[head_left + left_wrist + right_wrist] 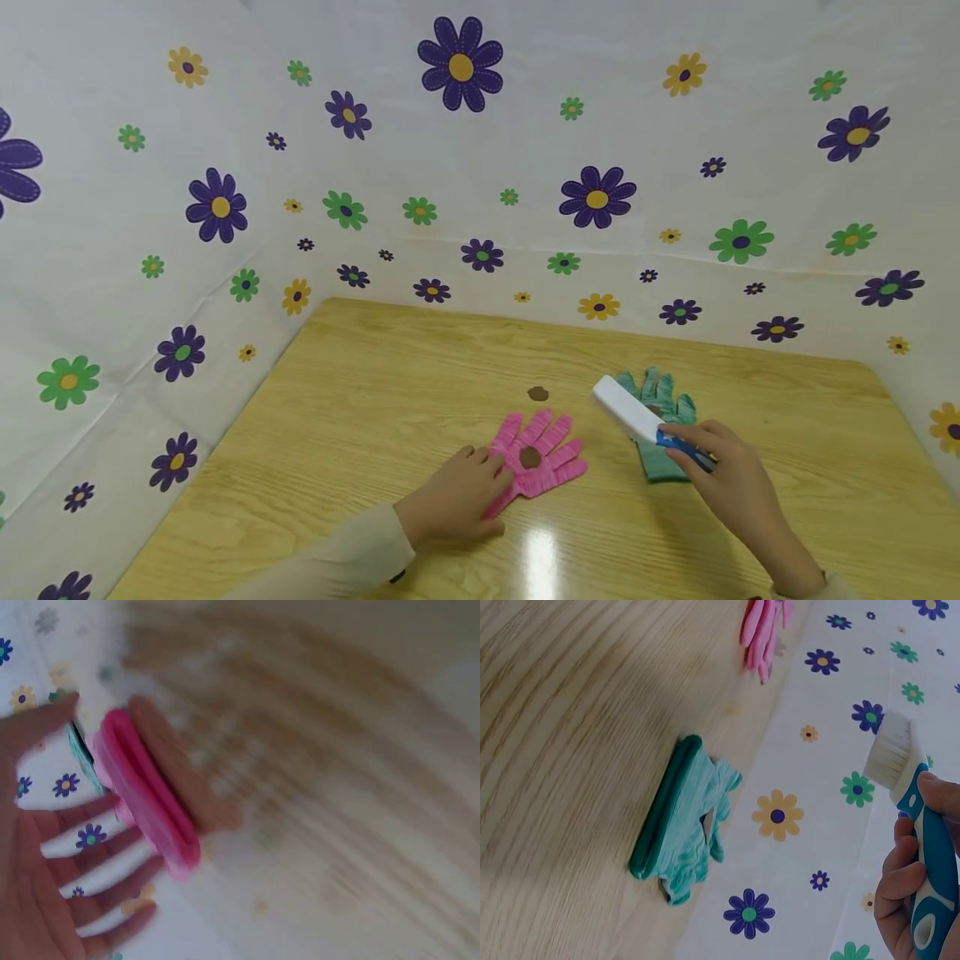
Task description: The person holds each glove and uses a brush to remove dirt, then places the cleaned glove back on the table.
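2 gloves (551, 479) (656, 464) lie on 1 table (337, 400); right fingers (901, 883) grip 1 brush (630, 410), left fingers (498, 483) spread.

No readable text, label, brand, number or sign in any of the three views. Brush (934, 847): small pale marks on the blue handle, none legible as lettering. Left wrist view partly blurred, nothing to read there either.
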Available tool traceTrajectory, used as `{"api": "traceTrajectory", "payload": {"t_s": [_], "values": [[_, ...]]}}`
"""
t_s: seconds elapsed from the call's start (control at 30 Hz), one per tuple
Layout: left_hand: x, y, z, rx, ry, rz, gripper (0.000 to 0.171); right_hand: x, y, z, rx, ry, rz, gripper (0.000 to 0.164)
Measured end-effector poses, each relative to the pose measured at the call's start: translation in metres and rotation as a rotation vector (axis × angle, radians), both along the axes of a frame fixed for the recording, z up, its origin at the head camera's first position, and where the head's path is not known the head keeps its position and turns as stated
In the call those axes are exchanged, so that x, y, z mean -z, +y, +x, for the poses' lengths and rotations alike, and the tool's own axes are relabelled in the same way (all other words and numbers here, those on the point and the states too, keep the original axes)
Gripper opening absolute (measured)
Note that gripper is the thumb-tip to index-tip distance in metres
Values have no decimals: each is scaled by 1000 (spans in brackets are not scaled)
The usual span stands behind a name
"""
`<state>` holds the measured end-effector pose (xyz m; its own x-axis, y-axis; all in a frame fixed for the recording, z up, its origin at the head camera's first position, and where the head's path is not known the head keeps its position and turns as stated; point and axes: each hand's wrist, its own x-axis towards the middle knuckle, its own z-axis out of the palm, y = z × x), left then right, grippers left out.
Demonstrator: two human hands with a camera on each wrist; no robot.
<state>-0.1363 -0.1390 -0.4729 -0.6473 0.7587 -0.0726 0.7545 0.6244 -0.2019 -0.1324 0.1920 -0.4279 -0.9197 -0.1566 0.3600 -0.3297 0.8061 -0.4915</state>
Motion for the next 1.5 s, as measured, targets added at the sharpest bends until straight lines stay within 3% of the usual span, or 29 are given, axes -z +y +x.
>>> {"api": "traceTrajectory", "payload": {"t_s": [0.13,0.33,0.43,0.57,0.7,0.9,1.13,1.3,1.43,1.5], "values": [[3,8,3,-156,-53,8,45,2,-10,-2,-24,-30,20,25],[8,13,4,-222,-127,53,43,5,-19,-2,-58,-12,23,26],[7,13,5,-184,-127,-6,52,5,-20,-2,-60,-24,29,26],[3,13,9,-75,-114,-57,63,4,-20,-2,-54,-43,38,25],[1,17,14,15,-72,-54,44,3,-19,-1,-50,-53,38,25],[5,25,18,101,95,-90,14,5,-19,0,-51,-73,33,26],[6,35,19,118,166,-139,6,7,-18,2,-63,-43,29,26],[2,33,15,127,124,-53,3,7,-18,2,-66,-36,30,26],[0,26,14,223,134,39,21,7,-16,2,-62,-35,31,25],[-1,24,14,279,159,34,32,7,-15,2,-66,-29,29,24]]}}
